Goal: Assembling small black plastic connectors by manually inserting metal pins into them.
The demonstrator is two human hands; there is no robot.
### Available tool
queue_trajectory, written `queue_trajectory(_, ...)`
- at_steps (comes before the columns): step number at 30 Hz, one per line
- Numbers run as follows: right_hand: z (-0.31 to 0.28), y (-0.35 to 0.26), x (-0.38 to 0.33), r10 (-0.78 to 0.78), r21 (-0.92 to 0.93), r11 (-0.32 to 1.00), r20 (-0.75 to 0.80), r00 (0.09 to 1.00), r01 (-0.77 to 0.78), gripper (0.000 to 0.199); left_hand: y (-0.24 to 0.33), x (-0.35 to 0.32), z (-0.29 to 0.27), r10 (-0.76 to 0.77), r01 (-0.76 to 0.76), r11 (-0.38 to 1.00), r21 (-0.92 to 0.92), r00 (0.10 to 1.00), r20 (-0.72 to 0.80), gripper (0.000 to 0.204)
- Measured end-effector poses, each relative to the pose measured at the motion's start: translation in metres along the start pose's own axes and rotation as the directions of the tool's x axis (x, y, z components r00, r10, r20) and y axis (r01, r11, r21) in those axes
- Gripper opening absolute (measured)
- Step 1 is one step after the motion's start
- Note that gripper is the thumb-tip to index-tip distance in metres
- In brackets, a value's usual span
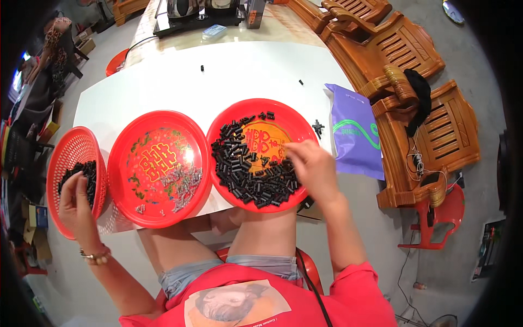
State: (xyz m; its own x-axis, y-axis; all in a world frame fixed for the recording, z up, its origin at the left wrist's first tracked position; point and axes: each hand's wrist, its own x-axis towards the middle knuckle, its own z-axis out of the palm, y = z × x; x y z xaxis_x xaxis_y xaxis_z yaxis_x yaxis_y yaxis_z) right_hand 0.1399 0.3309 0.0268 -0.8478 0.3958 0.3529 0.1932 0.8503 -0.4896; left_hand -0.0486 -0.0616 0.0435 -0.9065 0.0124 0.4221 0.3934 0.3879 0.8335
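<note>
My left hand [79,204] is at the near side of a red mesh basket [76,143], which holds a heap of small black cylindrical pieces [86,173]. Its thumb and fingertips come together in a pinch; whatever is between them is too small to make out. Over the right side of a red plate [261,103], my right hand [317,168] pinches with thumb and forefinger, and I cannot tell what they hold. Many short black tubes [256,182] lie on that plate. Between the basket and this plate stands another red plate [158,120], with small silvery pieces [182,185] at its lower right.
The white tabletop [163,82] carries a few stray black pieces [318,128]. A purple pouch [354,131] lies at its right edge. Farther back are a black appliance [199,22] and a clear small box [214,31]. Wooden chairs [403,49] line the right.
</note>
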Motion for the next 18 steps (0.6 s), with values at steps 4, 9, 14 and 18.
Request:
queue_trajectory(4,-0.007,0.047,0.005,0.079,-0.136,0.988,0.066,0.995,-0.07,0.011,-0.03,0.012,-0.024,-0.041,-0.004,0.94,0.342,0.991,0.124,0.017)
queue_trajectory(9,0.003,0.047,0.007,0.058,-0.232,0.973,0.196,0.979,-0.012,0.008,-0.007,-0.006,0.004,0.154,-0.158,0.966,0.203,0.987,0.037,0.018)
queue_trajectory(14,0.006,0.036,0.01,-0.023,-0.14,0.989,0.177,0.984,0.049,0.012,0.039,-0.038,0.044,-0.019,0.051,0.98,-0.193,0.986,0.166,0.014)
queue_trajectory(18,0.012,0.0,-0.004,0.081,0.363,0.916,0.25,0.965,-0.171,0.011,0.059,-0.073,0.088,-0.163,0.353,0.892,-0.282,0.834,0.527,0.013)
